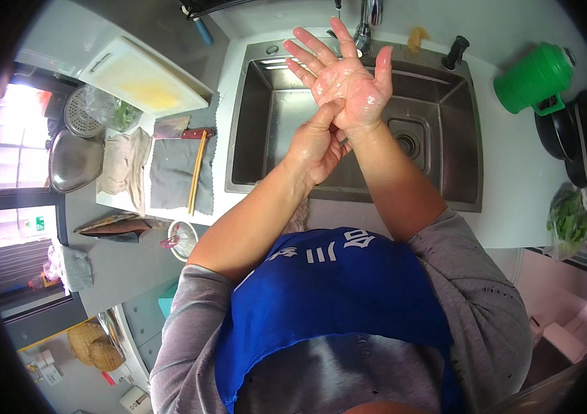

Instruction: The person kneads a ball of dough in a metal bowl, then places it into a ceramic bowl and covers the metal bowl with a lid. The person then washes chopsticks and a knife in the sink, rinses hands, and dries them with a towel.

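Note:
Above the stainless steel sink [283, 116], my right hand [350, 85] is held palm up with its fingers spread, holding nothing. Its skin looks wet, with whitish streaks on the palm. My left hand [319, 139] grips it at the base of the palm: the left thumb presses on the palm side, and the other fingers pass under the wrist, partly hidden. Behind my right fingertips stands a chrome faucet [363, 39]. The drain [407, 145] shows to the right of my right wrist. Whether water runs cannot be told.
Left of the sink, a cleaver [171, 128] and wooden chopsticks [197, 173] lie on a grey cloth [169, 181], near a white cutting board [143, 77]. To the right are a green plastic jug [534, 77], black pans [557, 129] and bagged leafy greens [570, 220].

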`<state>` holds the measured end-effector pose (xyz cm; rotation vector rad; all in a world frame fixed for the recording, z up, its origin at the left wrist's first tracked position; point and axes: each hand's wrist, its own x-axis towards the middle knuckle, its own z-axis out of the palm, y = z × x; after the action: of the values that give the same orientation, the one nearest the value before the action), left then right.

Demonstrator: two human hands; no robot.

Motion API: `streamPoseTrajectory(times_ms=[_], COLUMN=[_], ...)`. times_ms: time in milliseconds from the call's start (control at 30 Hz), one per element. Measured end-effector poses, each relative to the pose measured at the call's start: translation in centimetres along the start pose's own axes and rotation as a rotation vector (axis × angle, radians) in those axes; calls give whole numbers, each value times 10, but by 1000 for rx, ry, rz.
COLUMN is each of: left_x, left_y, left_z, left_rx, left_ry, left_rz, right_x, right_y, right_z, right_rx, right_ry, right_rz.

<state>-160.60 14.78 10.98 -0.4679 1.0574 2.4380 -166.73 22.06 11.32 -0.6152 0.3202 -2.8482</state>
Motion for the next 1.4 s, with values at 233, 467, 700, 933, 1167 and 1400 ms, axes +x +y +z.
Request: streamPoseTrajectory(times_ms=[233, 467, 700, 933, 1167, 1400], left_x=[3, 3, -2, 1, -2, -1], left_y=[-20, -30, -33, -43, -40, -31], left_z=[11, 30, 22, 12, 16, 22], left_rx=[-1, 21, 267, 238, 128, 162], left_ry=[102, 74, -199, -146, -12, -40], left_rz=[44, 7, 38, 151, 135, 62], right_x=[-15, -31, -30, -24, -23, -33], right_y=[-7, -24, -34, -22, -12, -8], right_z=[-3, -2, -14, -26, -27, -28], right_rx=[-134, -247, -198, -240, -276, -442], right_ry=[64, 51, 243, 655, 646, 457], right_rz=[-65, -116, -198, -253, -258, -342])
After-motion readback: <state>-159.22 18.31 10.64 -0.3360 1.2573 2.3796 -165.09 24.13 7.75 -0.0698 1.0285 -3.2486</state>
